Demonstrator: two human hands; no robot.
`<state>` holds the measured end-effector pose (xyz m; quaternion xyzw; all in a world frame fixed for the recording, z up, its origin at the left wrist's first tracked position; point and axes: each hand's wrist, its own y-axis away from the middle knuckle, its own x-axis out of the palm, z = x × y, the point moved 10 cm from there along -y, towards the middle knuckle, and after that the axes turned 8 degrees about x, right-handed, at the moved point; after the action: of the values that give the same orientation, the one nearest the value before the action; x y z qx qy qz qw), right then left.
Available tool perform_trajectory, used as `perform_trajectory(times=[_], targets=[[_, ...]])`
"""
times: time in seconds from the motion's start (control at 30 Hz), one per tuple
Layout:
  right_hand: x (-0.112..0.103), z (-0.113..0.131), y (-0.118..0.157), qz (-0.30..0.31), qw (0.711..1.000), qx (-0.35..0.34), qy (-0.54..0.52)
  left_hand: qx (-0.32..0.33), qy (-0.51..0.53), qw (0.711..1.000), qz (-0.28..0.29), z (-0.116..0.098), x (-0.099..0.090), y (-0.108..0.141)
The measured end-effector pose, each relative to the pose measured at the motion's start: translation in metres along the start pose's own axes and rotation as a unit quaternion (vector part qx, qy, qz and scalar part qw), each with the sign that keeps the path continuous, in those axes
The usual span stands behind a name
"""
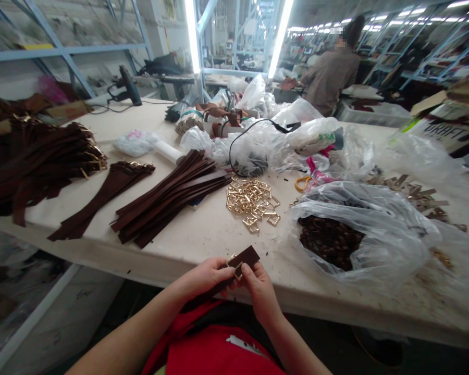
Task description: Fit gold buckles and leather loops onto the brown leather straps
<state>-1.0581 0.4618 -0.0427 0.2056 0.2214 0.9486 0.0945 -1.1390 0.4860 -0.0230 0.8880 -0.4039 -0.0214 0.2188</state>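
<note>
Both of my hands meet at the table's front edge on one dark brown strap (247, 256). My left hand (209, 276) pinches the strap and the left side of a gold buckle (238, 270). With thumb and fingers closed, my right hand (259, 288) grips the strap's other side by the buckle. The strap's short end sticks out past the buckle, and its rest runs down toward my lap, partly hidden by my left hand. Beyond my hands lies a heap of loose gold buckles (252, 200). A stack of brown straps (172, 200) lies to its left.
Straps with buckles fitted (105, 200) and a large pile of straps (35, 161) lie at left. At right, an open plastic bag (398, 229) holds small dark brown pieces (330, 240). Plastic-wrapped bundles (258, 140) and a heat gun (128, 86) are farther back. A person (332, 70) stands behind the table.
</note>
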Motion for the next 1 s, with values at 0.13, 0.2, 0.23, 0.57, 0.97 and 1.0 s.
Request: perform_trajectory(times=[0.13, 0.2, 0.23, 0.57, 0.97, 1.0], targets=[[-0.006, 0.003, 0.002, -0.031, 0.998, -0.036, 0.039, -0.008, 0.001, 1.000, -0.026, -0.001, 0.000, 0.000], [-0.010, 0.005, 0.002, -0.047, 0.996, -0.056, 0.060, -0.006, -0.004, 0.999, -0.033, -0.002, 0.000, 0.001], [-0.011, 0.008, 0.003, -0.050, 0.994, -0.067, 0.073, -0.008, -0.007, 0.999, -0.036, -0.002, 0.000, 0.002], [-0.015, 0.030, 0.010, -0.048, 0.974, -0.148, 0.166, 0.035, -0.053, 0.998, -0.031, -0.005, 0.004, 0.007], [-0.014, 0.016, 0.005, -0.039, 0.985, -0.106, 0.132, 0.024, -0.059, 0.998, -0.022, -0.002, 0.002, 0.004], [-0.011, 0.020, 0.008, -0.034, 0.977, -0.133, 0.163, 0.022, -0.064, 0.997, -0.028, 0.001, 0.000, 0.002]])
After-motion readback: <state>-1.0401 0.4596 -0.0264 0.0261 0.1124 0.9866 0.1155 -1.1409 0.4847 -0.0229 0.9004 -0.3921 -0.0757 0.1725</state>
